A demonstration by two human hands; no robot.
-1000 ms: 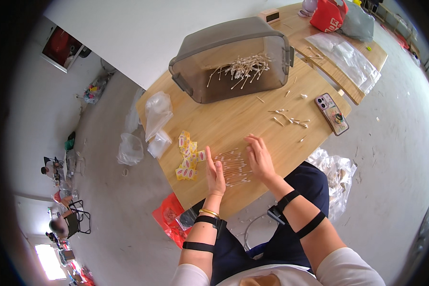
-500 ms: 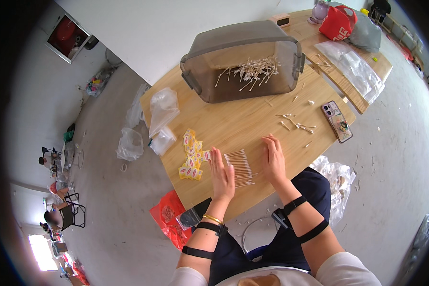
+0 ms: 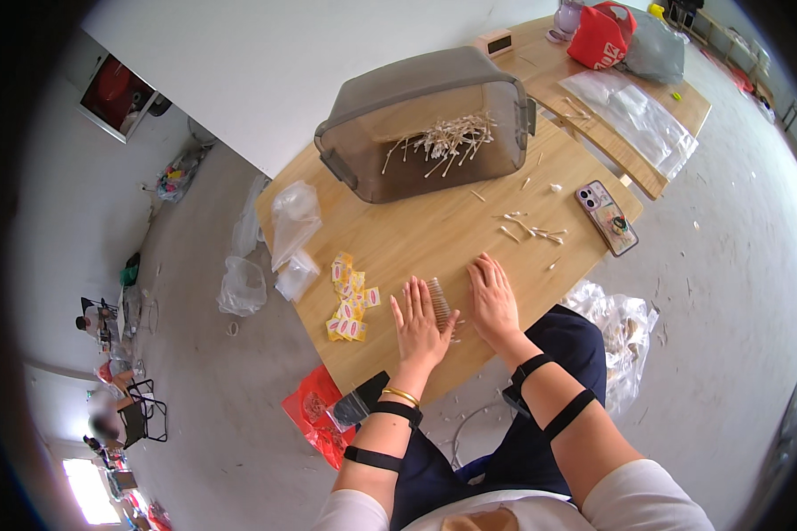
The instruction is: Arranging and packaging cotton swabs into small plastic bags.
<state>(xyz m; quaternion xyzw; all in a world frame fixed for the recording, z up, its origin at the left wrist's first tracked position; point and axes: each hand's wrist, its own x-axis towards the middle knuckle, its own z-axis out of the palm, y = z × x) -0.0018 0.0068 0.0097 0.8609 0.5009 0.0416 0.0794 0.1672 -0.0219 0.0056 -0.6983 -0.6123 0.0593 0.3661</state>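
My left hand [image 3: 422,326] lies palm down with its fingers stretched out, covering the left part of a row of cotton swabs [image 3: 440,303]. The swabs lie side by side on the wooden table [image 3: 398,239], and part of the row shows between my two hands. To the right of the row, my right hand [image 3: 494,303] rests low over the tabletop, its fingers extended and grasping nothing. Just left of my left hand is a loose heap of small yellow-and-white paper packets [image 3: 349,305].
A grey translucent bin [image 3: 363,168] lies on its side at the back, with many cotton swabs [image 3: 452,137] inside. Loose swabs [image 3: 533,228] and a phone [image 3: 607,219] are at the right. Clear plastic bags [image 3: 294,221] sit at the left edge. A second table [image 3: 624,164] stands far right.
My left hand has turned from edge-on to palm down and come over the swabs. The right hand has tipped flatter beside them. The whole view has shifted slightly.
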